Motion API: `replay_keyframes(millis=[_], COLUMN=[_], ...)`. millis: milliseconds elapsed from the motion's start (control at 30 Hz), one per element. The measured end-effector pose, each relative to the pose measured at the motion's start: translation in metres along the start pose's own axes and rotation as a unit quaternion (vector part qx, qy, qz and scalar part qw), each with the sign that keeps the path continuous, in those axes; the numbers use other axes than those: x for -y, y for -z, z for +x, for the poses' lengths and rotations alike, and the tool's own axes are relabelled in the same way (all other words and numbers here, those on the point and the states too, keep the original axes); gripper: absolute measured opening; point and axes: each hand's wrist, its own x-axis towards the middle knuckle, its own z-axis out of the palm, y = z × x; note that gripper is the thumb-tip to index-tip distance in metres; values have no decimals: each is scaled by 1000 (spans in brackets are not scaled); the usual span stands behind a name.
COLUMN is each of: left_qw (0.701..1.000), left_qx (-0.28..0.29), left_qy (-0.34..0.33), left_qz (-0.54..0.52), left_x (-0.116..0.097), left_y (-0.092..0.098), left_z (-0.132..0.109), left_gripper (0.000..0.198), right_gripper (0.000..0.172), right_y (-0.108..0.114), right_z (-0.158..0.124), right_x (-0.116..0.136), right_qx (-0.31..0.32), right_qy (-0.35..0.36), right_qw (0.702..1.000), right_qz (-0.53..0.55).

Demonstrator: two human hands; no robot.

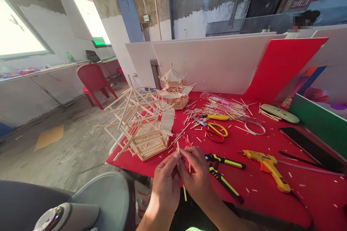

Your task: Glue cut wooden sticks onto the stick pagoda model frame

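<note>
We've a thin, pale wooden stick (178,147) pinched btwn left hand (167,175) and right hand (197,169), both grips closed to about its thickness, over the near edge of the red-covered tabletop (261,202); can't tell if the bit poking out below is the same pc. Step in hand: prob. handling one loose stick, apart from the open pale-stick frame model (146,140) ahead-left. Next move prob. calls for a light, steady pinch, w/ our right hand kept clear of the black-and-yellow-handled pliers (223,183) just beside it.
</note>
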Motion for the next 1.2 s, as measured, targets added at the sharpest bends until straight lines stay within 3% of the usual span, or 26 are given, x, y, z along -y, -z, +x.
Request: replay_keyframes(millis=[367,500,600,667,733,800,867,1000,1200], left_qw=[1000,999,998,995,992,989,987,982,978], left_qx=[-2,-18,-39,-48,-47,-40,-41,-48,-58], left_qy=[-4,3,-15,-41,-65,-75,-74,-55,-44], left_qz=[23,34,52,75,101,120,138,173,195], left_x=[1,4,7,10,14,20,24,24,14], left_y=[0,3,5,7,9,12,14,13,4], left_z=[5,6,11,17,25,33,41,48,49], left_gripper=[26,30,34,34,31,29,29,34,39], right_gripper=[33,40,54,67,79,83,85,77,42], right_y=[10,20,37,53,71,87,97,102,114], right_z=[0,-1,-11,-23,-36,-43,-42,-21,0], right_x=[-5,-5,-17,-32,-48,-59,-65,-64,-57], right_qx=[29,91,145,181,212,261,308,359,355], right_qy=[84,77,23,-48,-115,-149,-169,-213,-274], right_qw=[990,982,971,944,891,844,816,796,820], right_qz=[-108,-149,-190,-273,-384,-443,-459,-439,-356])
